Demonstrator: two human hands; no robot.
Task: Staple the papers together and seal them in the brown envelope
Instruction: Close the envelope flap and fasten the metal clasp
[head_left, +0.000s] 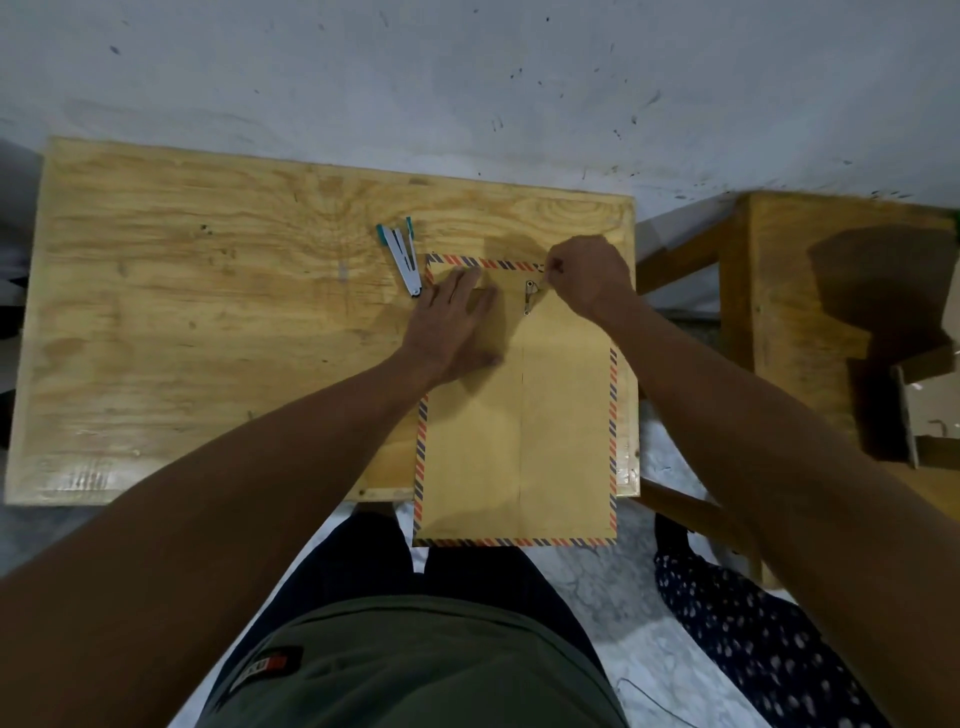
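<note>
We look down on a pale plywood table with strong grain, its far edge set against a whitish wall speckled with dark marks. To our right stands a second wooden piece of furniture, partly in shadow. Below the table's near edge lies a light marbled floor, dimly lit.

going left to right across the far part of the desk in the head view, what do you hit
stapler → left hand pressing flat on the brown envelope → metal clasp on the envelope → right hand pinching at the envelope's top right corner → second wooden table off to the right
</note>
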